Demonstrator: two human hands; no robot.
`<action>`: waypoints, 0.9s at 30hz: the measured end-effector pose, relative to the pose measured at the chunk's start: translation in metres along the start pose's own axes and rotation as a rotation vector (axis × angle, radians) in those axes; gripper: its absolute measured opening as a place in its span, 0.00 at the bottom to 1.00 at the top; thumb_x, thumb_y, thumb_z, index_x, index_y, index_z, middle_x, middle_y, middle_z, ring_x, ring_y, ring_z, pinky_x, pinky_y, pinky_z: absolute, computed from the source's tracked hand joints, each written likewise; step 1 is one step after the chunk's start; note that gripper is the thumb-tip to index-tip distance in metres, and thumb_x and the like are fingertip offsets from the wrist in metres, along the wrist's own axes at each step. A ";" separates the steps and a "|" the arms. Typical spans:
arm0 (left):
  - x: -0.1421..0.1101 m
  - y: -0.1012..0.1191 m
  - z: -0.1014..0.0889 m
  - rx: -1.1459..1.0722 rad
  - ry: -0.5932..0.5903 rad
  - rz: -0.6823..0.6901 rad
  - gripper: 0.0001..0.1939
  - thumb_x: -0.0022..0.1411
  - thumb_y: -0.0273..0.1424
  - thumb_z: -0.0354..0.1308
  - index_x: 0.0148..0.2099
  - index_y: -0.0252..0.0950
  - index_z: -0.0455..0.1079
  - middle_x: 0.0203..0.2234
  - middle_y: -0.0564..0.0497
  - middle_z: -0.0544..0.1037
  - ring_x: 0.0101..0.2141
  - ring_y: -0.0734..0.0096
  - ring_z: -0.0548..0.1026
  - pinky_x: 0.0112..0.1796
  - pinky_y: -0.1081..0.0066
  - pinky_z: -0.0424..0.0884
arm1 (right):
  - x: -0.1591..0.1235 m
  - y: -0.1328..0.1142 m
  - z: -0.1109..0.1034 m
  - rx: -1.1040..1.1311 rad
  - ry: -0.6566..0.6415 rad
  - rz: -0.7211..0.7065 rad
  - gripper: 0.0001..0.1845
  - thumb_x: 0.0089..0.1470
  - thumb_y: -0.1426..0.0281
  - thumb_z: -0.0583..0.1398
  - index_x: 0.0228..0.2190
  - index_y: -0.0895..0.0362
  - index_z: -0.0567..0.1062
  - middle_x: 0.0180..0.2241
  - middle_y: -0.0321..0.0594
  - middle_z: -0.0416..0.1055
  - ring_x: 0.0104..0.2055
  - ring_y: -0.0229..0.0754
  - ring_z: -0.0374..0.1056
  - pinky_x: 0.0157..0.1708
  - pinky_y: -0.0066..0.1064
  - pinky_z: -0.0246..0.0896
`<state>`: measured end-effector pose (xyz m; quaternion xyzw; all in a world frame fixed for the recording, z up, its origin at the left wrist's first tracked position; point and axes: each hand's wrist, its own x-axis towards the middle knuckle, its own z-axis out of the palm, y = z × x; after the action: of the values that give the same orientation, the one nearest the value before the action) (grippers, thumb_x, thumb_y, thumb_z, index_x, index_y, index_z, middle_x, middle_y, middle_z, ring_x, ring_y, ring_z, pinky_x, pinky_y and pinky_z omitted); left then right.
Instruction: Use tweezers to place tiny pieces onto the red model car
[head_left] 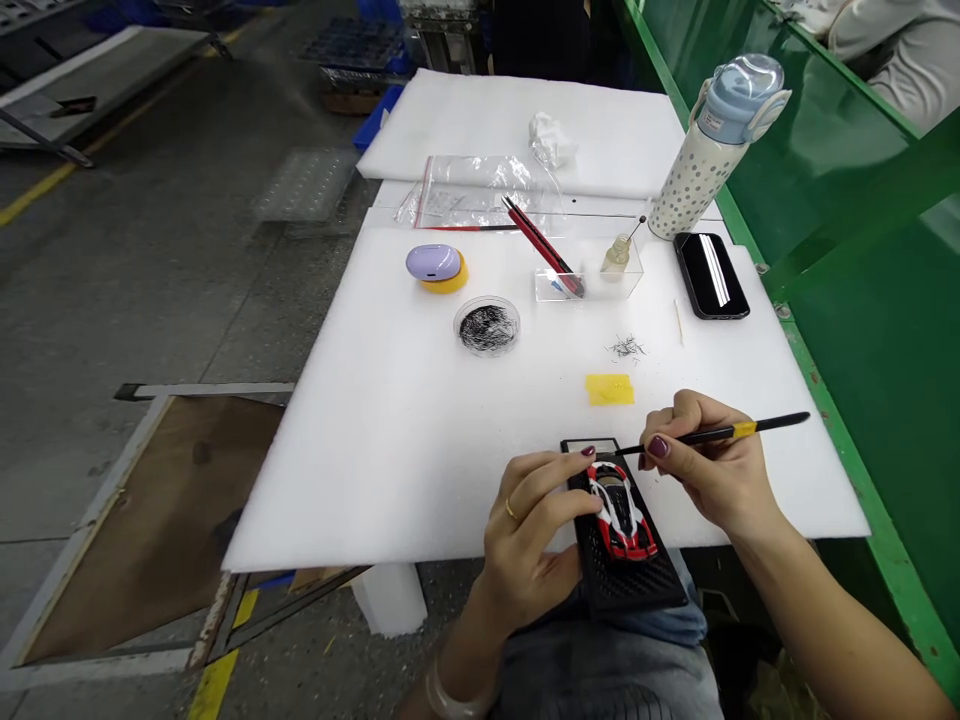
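Note:
My left hand (529, 525) is closed round the side of a black display base (637, 590), its fingertips reaching over the top by the nose of a model car (621, 512). The car is red, white and black and sits on the base, which overhangs the table's front edge above my lap. A slim black paintbrush (716, 434) with a band of yellow tape is pinched in my right hand (712, 460). Its thin end points left, close to the front of the car. Whether that tip touches the base or the car, I cannot tell.
White foam (390, 420) covers the table. On it are a round dish of black slivers (487, 328), yellow tape (609, 389), loose black bits (626, 347), red tweezers (544, 245), a small glass bottle (616, 256), a phone (711, 275) and an upright tumbler (701, 165).

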<state>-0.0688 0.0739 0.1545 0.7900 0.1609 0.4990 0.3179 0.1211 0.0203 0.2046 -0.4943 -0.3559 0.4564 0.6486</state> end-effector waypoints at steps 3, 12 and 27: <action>0.000 0.000 0.000 -0.009 -0.008 0.009 0.05 0.69 0.28 0.60 0.45 0.33 0.71 0.51 0.42 0.77 0.50 0.62 0.73 0.48 0.62 0.75 | 0.000 0.001 -0.001 0.000 -0.001 0.014 0.09 0.51 0.72 0.73 0.25 0.54 0.79 0.22 0.32 0.76 0.24 0.32 0.73 0.22 0.20 0.65; 0.001 0.000 0.000 0.037 0.010 0.023 0.06 0.69 0.32 0.61 0.44 0.34 0.72 0.50 0.43 0.74 0.49 0.63 0.74 0.47 0.63 0.75 | 0.002 0.000 -0.005 -0.081 0.032 -0.016 0.10 0.52 0.68 0.73 0.25 0.54 0.77 0.22 0.34 0.77 0.25 0.34 0.73 0.22 0.23 0.65; -0.005 -0.002 0.000 -0.066 0.180 0.083 0.06 0.67 0.25 0.61 0.35 0.31 0.70 0.30 0.51 0.72 0.33 0.73 0.71 0.33 0.66 0.72 | 0.043 0.013 -0.039 -0.488 0.224 -0.046 0.20 0.43 0.54 0.75 0.22 0.54 0.76 0.24 0.39 0.78 0.27 0.40 0.75 0.28 0.33 0.71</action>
<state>-0.0711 0.0726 0.1498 0.7370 0.1395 0.5856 0.3073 0.1672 0.0496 0.1820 -0.6754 -0.3926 0.2848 0.5555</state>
